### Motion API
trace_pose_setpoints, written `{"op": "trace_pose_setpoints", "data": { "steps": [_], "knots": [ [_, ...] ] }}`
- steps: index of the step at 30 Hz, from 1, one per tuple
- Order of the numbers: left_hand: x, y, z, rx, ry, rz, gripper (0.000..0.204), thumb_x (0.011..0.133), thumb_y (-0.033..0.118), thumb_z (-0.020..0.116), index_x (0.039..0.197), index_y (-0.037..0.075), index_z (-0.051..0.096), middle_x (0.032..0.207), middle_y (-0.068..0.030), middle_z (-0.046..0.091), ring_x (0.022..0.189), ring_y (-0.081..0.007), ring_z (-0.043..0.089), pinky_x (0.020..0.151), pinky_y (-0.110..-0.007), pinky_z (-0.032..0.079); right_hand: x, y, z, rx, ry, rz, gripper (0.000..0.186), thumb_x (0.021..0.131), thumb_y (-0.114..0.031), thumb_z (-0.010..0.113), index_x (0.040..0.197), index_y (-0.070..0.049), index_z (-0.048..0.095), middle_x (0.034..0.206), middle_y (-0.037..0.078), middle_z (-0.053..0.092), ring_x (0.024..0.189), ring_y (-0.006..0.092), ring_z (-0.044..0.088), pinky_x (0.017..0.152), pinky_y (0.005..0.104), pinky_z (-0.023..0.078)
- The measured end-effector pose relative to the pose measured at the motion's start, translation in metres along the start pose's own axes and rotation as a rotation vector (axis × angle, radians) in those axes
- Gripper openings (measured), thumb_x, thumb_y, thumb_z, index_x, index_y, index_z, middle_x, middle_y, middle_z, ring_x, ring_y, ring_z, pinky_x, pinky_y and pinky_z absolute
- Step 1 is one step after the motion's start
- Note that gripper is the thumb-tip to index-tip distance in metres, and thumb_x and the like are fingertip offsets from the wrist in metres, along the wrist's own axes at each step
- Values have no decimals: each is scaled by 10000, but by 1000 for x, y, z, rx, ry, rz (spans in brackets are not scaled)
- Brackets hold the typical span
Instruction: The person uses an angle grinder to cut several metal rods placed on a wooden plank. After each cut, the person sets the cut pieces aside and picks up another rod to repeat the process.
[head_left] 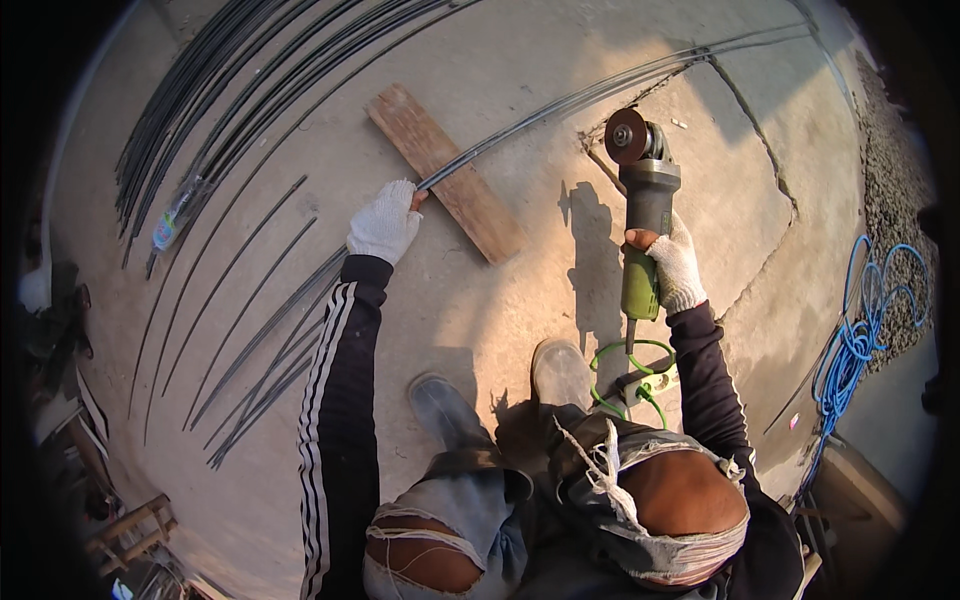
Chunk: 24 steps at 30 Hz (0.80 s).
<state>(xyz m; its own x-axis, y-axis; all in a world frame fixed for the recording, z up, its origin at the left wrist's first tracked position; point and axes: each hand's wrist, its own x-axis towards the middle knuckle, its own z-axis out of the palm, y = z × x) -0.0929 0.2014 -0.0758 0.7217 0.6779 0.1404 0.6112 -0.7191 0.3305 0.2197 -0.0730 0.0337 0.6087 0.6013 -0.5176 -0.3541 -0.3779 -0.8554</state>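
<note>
My left hand (384, 222), in a white knit glove with bare fingertips, is closed around a few thin steel rods (560, 103). They cross over a wooden plank (480, 215) on the concrete floor and run on to the upper right. In my right hand (678, 268), gloved the same way, is a green and dark grey angle grinder (650, 200) gripped by its body. Its brown disc (627, 137) points away from me, to the right of the plank and apart from the rods. From its rear end a green cord (596, 372) runs down toward a pale socket strip (657, 384) near my feet.
Long bundles of dark steel rods (185, 120) lie at the upper left, a clear plastic wrapper (168, 228) on them. Shorter rods (250, 275) lie left of my arm. Coiled blue cable (850, 350) and gravel (890, 190) are at the right. Cracks (752, 118) run through the floor.
</note>
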Motion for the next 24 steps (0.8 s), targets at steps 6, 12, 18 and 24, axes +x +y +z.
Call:
{"op": "trace_pose_setpoints", "data": {
  "steps": [6,12,18,24],
  "knots": [
    [16,0,-8,-78,-63,-16,196,1000,291,637,993,96,621,945,-167,660,873,-422,653,711,-506,526,12,-9,10,-78,-31,-21,448,824,-72,804,1201,-8,572,942,93,667,739,207,712,665,352,611],
    [16,3,-5,-76,-38,-29,185,983,264,643,974,80,629,956,-160,666,879,-418,656,727,-502,533,25,-21,34,-189,-165,-6,485,786,-63,825,1215,-42,599,934,64,692,753,160,670,688,321,577],
    [14,4,-2,-76,-24,-53,204,997,296,626,965,94,623,949,-148,673,877,-400,667,720,-498,538,41,-33,71,-398,-280,-109,630,769,-72,820,1345,-20,569,986,86,702,848,178,667,801,320,566],
    [15,6,-4,-72,-53,-66,252,1012,340,613,963,93,619,952,-147,676,874,-395,672,714,-491,540,57,-36,95,-579,-342,-109,488,771,-37,750,1234,-2,601,993,108,722,861,185,688,817,333,564]
  ]
}}
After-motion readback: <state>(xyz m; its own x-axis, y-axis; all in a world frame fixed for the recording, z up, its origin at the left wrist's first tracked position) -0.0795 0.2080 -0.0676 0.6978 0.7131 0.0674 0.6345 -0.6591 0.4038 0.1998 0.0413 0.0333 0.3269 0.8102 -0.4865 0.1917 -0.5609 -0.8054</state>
